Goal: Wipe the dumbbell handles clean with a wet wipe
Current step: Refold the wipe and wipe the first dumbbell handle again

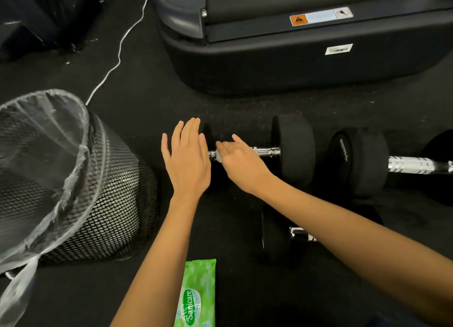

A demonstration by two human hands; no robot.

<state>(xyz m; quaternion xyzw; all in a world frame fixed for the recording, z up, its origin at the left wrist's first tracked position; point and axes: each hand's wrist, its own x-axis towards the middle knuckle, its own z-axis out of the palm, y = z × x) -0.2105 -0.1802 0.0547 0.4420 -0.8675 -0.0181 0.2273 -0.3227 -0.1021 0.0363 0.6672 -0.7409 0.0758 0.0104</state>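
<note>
Bin (73,179): mesh, plastic-lined, far left on the floor.
Wipes pack (197,295): green, near edge.
Left hand (187,160): flat, fingers spread, over the dumbbell's (294,150) left weight.
Right hand (241,161): pressing a wet wipe (219,155) (barely showing) on its handle.
Second dumbbell (362,162): just right.

Both bare forearms reach forward toward the chrome-handled black dumbbell (267,151). The left hand (187,155) lies flat, fingers straight and together, palm down over the dumbbell's left end weight. The right hand (241,162) rests on the handle just right of it, fingers extended and pressing down, wrist angled leftward.
</note>
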